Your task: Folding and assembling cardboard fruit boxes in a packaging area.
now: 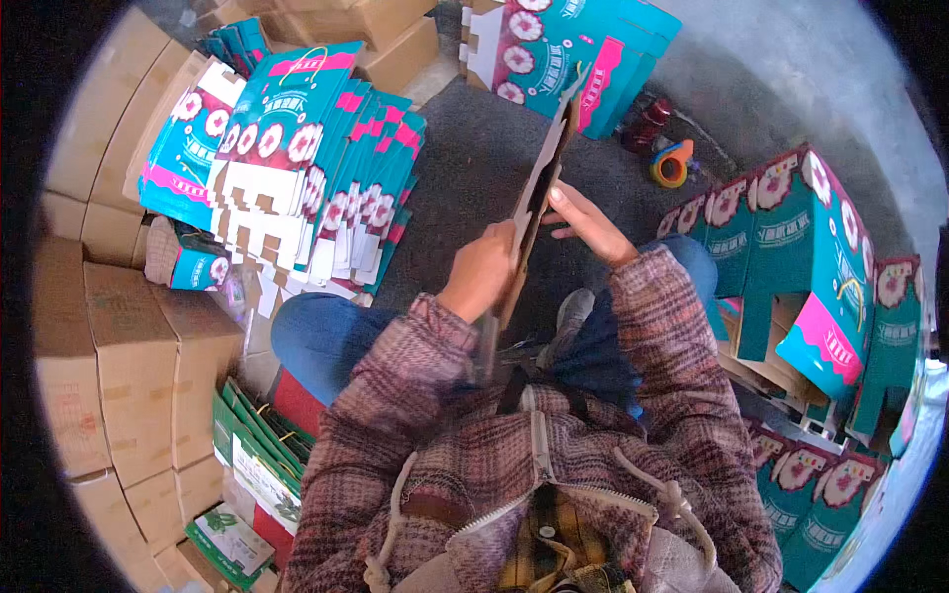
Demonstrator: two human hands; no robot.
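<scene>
A flattened cardboard gift box [539, 178] stands nearly edge-on between my hands, above my lap. Its brown inner side shows along the narrow edge, and its printed faces are mostly turned out of sight. My left hand [481, 269] is closed round its left side, low down. On the other side, my right hand [593, 225] has its fingers stretched out and a little apart, with the fingertips at the box's right edge. Whether they press on the cardboard I cannot tell.
A fanned stack of flat teal-and-pink boxes [287, 138] lies at left front. More teal cartons [583, 49] lie ahead. A tape roll [672, 163] sits on the dark floor. Made-up teal boxes [791, 247] crowd the right; brown cartons [124, 346] and green bags [262, 445] line the left.
</scene>
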